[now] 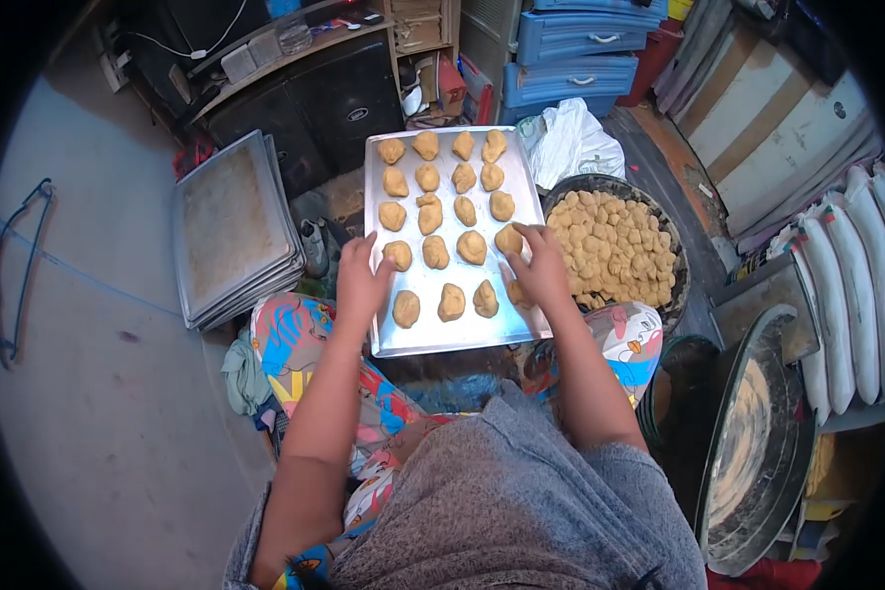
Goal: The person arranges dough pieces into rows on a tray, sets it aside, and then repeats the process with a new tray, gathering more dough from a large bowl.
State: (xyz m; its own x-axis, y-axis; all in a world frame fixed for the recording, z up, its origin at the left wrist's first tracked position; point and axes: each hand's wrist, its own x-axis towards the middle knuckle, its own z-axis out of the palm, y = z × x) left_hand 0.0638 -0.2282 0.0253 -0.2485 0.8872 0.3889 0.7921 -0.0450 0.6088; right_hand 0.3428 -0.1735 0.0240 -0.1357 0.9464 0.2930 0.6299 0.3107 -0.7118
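A shiny metal baking tray (462, 341) lies across my lap, with several rows of tan dough lumps (471, 248) on it. My left hand (360, 280) is over the tray's left rim, fingers apart, its thumb beside a dough lump (397, 257). On the other side my right hand (544, 264) has its fingers and thumb around a dough lump (507, 239) near the right rim. Another dough lump (517, 293) is partly hidden under that hand. To the right, a wide dark basin (680, 258) holds a big heap of dough pieces (615, 246).
Stacked baking trays (234, 231) lean on the left. A white plastic bag (577, 143) lies behind the basin, near blue drawers (575, 82). At right stand a large floury round pan (742, 442) and several long white packages (849, 295). A dark hanger (20, 265) lies at far left.
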